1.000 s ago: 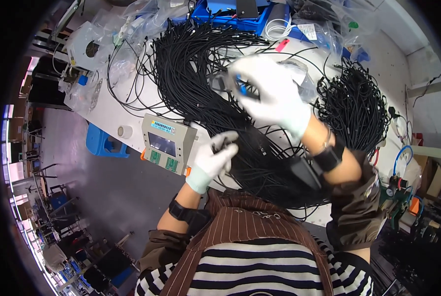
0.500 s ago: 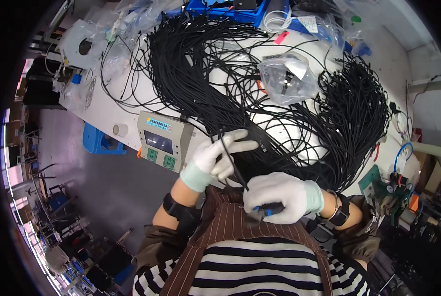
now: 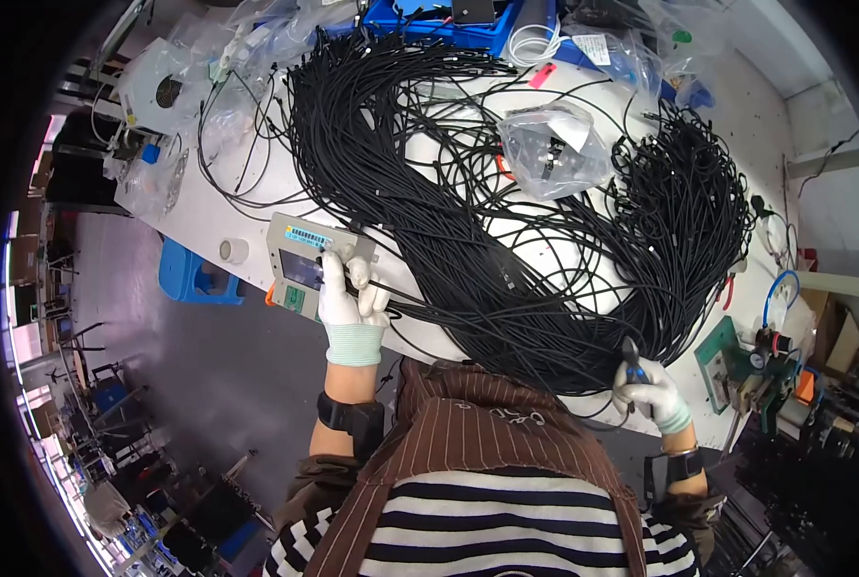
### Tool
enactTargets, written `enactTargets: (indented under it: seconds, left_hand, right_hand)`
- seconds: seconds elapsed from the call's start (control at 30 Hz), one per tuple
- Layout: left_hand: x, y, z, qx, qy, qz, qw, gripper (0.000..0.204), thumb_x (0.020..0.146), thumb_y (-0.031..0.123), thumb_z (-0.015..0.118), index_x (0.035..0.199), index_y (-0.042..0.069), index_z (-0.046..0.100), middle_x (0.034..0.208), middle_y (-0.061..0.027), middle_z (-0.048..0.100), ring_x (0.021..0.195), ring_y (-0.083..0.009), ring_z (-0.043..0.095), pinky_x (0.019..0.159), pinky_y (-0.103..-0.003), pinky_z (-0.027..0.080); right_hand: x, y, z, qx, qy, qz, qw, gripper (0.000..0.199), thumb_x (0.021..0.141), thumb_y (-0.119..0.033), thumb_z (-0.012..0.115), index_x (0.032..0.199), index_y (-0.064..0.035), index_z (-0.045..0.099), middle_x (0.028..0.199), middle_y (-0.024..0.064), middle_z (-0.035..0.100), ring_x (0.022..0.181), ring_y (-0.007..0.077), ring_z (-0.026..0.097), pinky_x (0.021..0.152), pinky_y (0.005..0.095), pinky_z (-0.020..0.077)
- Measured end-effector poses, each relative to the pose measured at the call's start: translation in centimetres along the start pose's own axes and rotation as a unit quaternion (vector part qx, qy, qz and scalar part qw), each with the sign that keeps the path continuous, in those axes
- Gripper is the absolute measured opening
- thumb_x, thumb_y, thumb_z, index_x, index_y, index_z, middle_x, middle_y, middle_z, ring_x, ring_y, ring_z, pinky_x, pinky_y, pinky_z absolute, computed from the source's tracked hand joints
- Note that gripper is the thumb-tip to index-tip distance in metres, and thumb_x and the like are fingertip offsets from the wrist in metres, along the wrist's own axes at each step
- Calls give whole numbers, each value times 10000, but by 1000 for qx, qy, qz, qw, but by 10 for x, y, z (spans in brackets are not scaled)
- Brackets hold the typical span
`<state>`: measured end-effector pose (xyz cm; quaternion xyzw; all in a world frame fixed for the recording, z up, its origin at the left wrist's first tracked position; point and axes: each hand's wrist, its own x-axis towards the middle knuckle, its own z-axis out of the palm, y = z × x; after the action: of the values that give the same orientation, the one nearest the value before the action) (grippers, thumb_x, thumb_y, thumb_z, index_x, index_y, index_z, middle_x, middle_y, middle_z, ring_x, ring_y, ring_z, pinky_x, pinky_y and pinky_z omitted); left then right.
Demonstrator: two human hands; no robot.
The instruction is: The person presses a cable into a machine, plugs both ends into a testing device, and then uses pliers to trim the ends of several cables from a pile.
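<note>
My gloved left hand [image 3: 354, 293] is closed around a thin black cable [image 3: 405, 300], its fingers raised over the grey tester box [image 3: 300, 236] and hiding part of that box's screen. From those fingers the cable runs right, toward the big bundle of black cables [image 3: 429, 226]. At the bundle's near right end, my gloved right hand [image 3: 653, 392] grips a small black-and-blue hand tool [image 3: 631, 358] that looks like pliers, pointing away from me. A strand of cable curves beside this hand; whether the fingers also hold it, I cannot tell.
A clear plastic bag [image 3: 555, 154] with small dark parts lies amid the cables. Behind are a blue tray [image 3: 439, 29] and a coiled white cable [image 3: 535, 43]. A white cup [image 3: 233, 251] stands at the left table edge; a green bench fixture [image 3: 723, 361] is at the right.
My hands have moved apart. The left went left over the tester box with the cable and has closed; the right went right to the bundle's end, still holding the tool.
</note>
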<state>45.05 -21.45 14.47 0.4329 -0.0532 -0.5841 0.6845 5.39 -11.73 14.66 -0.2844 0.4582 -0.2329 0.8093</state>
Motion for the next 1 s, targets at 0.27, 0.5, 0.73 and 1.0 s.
enactTargets:
  seconds: [0.27,0.5,0.73,1.0]
  left_hand:
    - [4,-34,-59,242,58,135,959,277,945,333,458,861,72,505,600,28,398,363,-60,243,361,-228,239]
    - [2,-17,-47,94,-49,-93,990,260,931,270,482,978,24,551,728,-59,579,364,-71,291,367,-231,303]
    - [0,-21,4,172,-25,-132,976,278,929,222,482,1061,-11,559,784,-83,641,371,-65,315,363,-224,317]
    - [4,-40,83,284,-230,-69,928,288,934,205,465,1038,-38,580,776,-77,642,429,-39,397,401,-199,346]
  right_hand:
    - [-16,-95,33,-618,202,-126,749,208,716,-35,577,921,-4,566,818,125,607,727,278,608,681,333,488]
    - [157,-105,98,-616,-27,-269,740,364,711,-175,649,1050,-60,586,1188,192,510,995,352,571,872,355,449]
    - [192,-94,136,-607,0,-115,786,318,727,-175,625,1008,-28,592,1070,198,552,967,344,558,810,352,460]
    - [130,-74,106,-416,-18,-304,857,318,756,-172,622,1010,13,575,929,141,604,818,285,594,755,338,466]
